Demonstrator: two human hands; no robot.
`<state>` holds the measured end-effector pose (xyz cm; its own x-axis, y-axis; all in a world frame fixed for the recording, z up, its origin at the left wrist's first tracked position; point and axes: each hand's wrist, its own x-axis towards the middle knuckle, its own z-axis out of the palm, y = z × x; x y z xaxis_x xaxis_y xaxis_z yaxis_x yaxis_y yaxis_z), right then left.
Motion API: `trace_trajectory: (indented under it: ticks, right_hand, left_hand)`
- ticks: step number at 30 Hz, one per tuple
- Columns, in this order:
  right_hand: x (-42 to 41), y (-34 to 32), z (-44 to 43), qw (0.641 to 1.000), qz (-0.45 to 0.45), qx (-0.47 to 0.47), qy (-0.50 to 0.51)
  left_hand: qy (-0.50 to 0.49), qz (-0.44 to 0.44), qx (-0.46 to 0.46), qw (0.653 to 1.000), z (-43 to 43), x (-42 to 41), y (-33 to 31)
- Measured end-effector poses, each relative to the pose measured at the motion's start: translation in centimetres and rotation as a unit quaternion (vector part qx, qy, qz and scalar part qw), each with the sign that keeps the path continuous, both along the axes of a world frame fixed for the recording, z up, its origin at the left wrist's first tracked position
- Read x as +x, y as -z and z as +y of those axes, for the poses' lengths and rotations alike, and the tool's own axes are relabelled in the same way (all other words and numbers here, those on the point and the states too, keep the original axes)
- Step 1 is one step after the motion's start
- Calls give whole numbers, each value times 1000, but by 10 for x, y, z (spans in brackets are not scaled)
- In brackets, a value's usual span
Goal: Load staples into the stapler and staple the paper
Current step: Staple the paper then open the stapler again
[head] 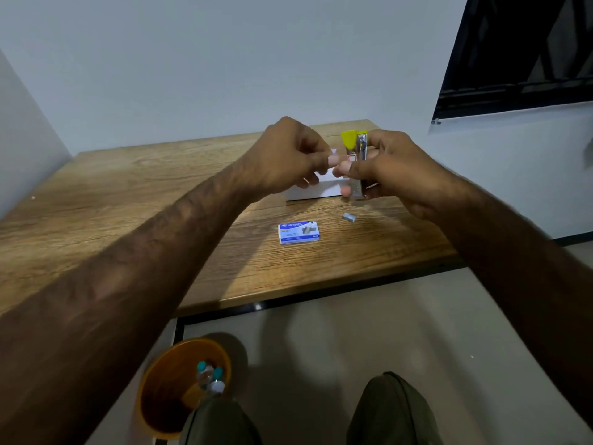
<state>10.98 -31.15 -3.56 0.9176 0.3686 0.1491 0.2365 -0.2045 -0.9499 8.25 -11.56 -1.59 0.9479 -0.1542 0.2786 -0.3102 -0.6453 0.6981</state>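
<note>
My hands hide most of the white paper sheet (324, 191) behind the yellow-and-steel stapler (349, 141). My right hand (396, 175) grips the stapler upright and opened. Just beside it, my left hand (285, 159) is pinched; I cannot tell whether it holds anything.

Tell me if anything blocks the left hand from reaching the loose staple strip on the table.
Nothing visible does. The staple strip lies on bare table, nearer the person than the left hand. The staple box lies apart, to the strip's left; the right hand grips the stapler upright, above.
</note>
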Motion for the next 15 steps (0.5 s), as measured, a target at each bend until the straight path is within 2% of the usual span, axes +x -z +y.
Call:
trace_trajectory:
  ticks: [3,6,15]
  right_hand:
    - [7,5,-6,1000,25,3,14]
    - [11,11,-11,998,54,9,8]
    - [18,17,-13,992,108,49,-38]
  left_hand:
    - [-17,-59,152,986,16,-1,10]
    - [-7,-41,256,966,24,0,24]
    - [-17,-66,331,941,20,16,40]
